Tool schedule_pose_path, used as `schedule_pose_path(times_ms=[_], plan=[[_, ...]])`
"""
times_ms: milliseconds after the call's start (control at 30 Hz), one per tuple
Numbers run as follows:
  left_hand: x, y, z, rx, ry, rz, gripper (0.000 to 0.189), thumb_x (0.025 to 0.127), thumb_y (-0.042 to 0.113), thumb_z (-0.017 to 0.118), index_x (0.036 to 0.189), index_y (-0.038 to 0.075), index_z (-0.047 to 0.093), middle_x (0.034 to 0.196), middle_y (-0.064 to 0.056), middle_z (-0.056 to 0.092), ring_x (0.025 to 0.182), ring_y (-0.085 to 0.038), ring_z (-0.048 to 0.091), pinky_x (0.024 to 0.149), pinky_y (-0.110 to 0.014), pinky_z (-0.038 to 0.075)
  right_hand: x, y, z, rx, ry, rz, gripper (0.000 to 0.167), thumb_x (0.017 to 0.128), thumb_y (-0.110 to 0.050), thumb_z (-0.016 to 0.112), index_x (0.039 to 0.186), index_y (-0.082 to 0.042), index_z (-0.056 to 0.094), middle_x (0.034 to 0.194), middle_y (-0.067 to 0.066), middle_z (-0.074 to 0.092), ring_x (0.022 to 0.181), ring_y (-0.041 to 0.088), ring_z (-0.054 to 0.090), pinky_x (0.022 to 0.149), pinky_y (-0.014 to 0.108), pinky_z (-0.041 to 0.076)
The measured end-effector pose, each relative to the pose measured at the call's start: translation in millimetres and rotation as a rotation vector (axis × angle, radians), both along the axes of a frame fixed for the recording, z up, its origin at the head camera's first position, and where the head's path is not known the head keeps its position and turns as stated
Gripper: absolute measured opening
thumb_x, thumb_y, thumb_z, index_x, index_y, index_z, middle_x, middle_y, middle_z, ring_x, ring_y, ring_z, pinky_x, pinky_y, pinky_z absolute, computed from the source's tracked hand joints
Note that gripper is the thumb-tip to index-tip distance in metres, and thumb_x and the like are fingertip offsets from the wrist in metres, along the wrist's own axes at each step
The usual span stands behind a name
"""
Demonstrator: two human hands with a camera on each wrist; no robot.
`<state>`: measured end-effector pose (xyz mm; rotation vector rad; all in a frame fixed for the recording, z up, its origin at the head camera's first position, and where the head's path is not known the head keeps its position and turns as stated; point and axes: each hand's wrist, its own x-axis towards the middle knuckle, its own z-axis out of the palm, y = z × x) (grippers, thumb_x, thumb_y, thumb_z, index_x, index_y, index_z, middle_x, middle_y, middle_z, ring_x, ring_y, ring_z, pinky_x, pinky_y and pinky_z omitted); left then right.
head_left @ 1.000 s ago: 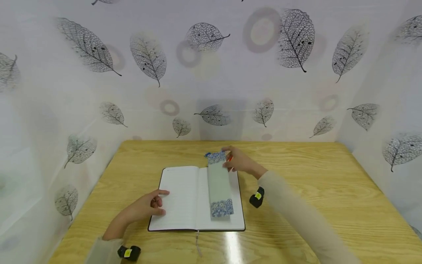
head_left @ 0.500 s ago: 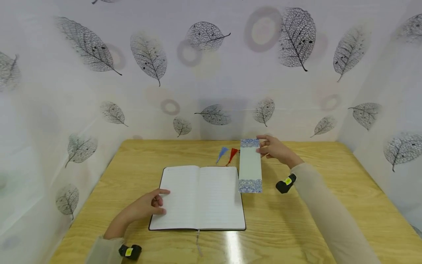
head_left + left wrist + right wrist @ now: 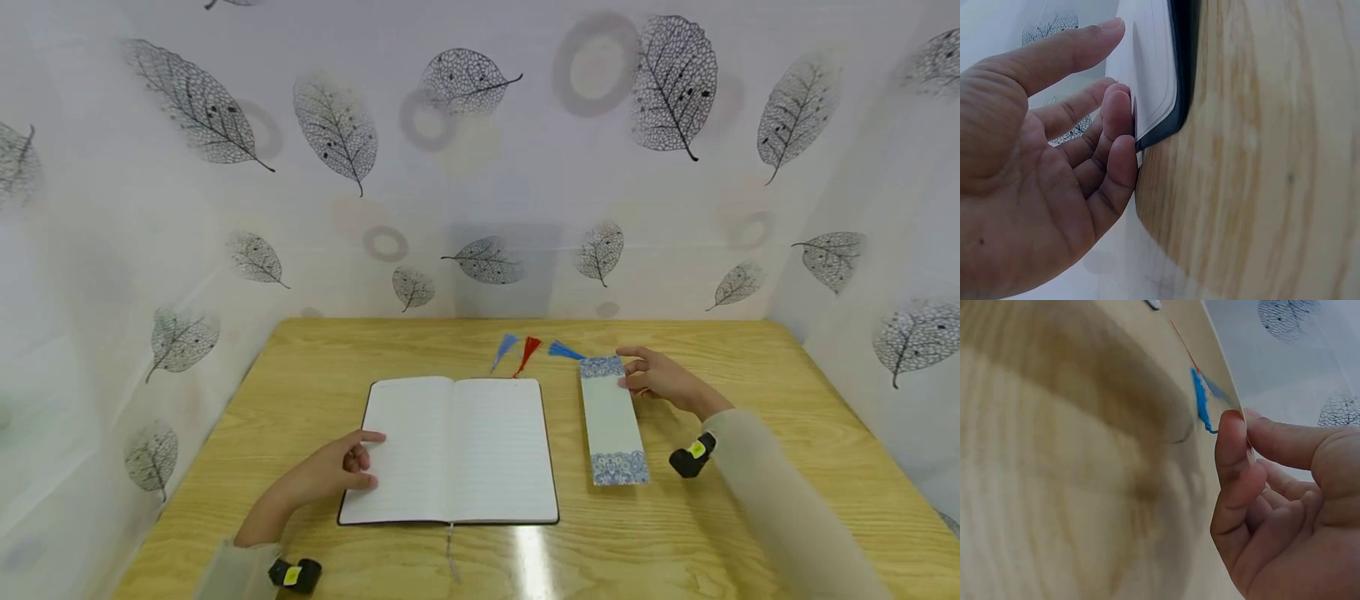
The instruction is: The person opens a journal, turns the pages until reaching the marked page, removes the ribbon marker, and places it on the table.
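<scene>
An open notebook (image 3: 502, 450) with lined white pages and a dark cover lies on the table. My left hand (image 3: 330, 468) rests at its left page, index finger and thumb extended over the paper. The left wrist view shows the other fingers of that left hand (image 3: 1054, 150) loosely bent beside the notebook's corner (image 3: 1157, 81). To the right of the notebook, my right hand (image 3: 660, 382) pinches a pale bookmark (image 3: 611, 417) with blue patterned ends by its upper right edge. A blue tassel (image 3: 566, 350) trails from its top. In the right wrist view, thumb and fingers (image 3: 1232, 440) grip the card's edge.
A light blue tassel (image 3: 506, 346) and a red tassel (image 3: 529, 352) lie behind the notebook's top right edge. A grey ribbon (image 3: 451, 550) hangs from its lower edge. The wooden table (image 3: 750, 392) meets leaf-patterned walls (image 3: 525, 183) at the back.
My right hand has carried the bookmark from over the right page to the table right of the notebook. The light blue and red tassels have come into view. The left hand stays put.
</scene>
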<state>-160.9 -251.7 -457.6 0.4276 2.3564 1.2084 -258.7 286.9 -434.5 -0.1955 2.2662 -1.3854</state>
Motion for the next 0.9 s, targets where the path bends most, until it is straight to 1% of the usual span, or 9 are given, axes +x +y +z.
schedule_pose_path(times_ms=[167,267,467,633,733,900], plan=[[-1.9,-0.8,-1.0,-0.019,0.018,-0.003,0.064,0.085,0.021,0.074,0.137,-0.001,0.045,0.092,-0.006,0.050,0.077,-0.010,0.045,0.065,-0.021,0.040,9.9,-3.8,-8.6,-0.016,-0.024,0.014,0.072,0.096,-0.014,0.059,0.151,0.001,0.016,0.097,0.006,0.049,0.070,0.013,0.050,0.059,0.029,0.038],[-0.7,0.2,0.4,-0.010,0.014,-0.008,0.065,0.085,0.020,0.074,0.137,-0.003,0.044,0.091,-0.006,0.050,0.076,-0.010,0.045,0.064,-0.021,0.039,12.9,-8.9,-12.0,-0.012,-0.034,0.024,0.071,0.095,-0.013,0.060,0.151,0.001,0.018,0.094,0.005,0.049,0.070,0.013,0.052,0.059,0.027,0.038],[2.7,3.9,2.9,0.003,-0.005,0.004,0.064,0.084,0.018,0.074,0.137,-0.003,0.044,0.091,-0.007,0.050,0.076,-0.011,0.044,0.064,-0.021,0.039,14.9,-18.6,-19.2,0.025,0.019,0.045,0.067,0.093,-0.009,0.060,0.147,0.005,0.022,0.088,0.006,0.053,0.066,0.015,0.055,0.056,0.026,0.039],[1.8,4.0,3.0,-0.010,-0.006,0.017,0.063,0.084,0.018,0.075,0.136,-0.003,0.045,0.090,-0.006,0.050,0.076,-0.011,0.044,0.063,-0.021,0.039,12.6,-28.0,-22.6,0.106,0.079,0.058,0.066,0.092,-0.006,0.062,0.145,0.008,0.025,0.082,0.008,0.056,0.061,0.014,0.052,0.054,0.026,0.042],[1.8,3.9,3.3,-0.008,0.005,0.014,0.063,0.084,0.017,0.075,0.136,-0.003,0.045,0.091,-0.007,0.050,0.076,-0.012,0.044,0.063,-0.021,0.038,11.0,-34.3,-21.2,0.185,0.105,0.044,0.064,0.091,-0.004,0.063,0.143,0.007,0.028,0.080,0.008,0.056,0.058,0.013,0.053,0.054,0.026,0.042],[2.7,3.1,2.6,0.002,0.003,0.012,0.064,0.084,0.017,0.074,0.137,-0.003,0.045,0.091,-0.007,0.051,0.076,-0.012,0.044,0.063,-0.021,0.038,10.1,-40.7,-19.0,0.324,0.157,0.064,0.060,0.089,-0.007,0.066,0.139,0.008,0.036,0.081,0.010,0.059,0.058,0.014,0.052,0.056,0.029,0.042]])
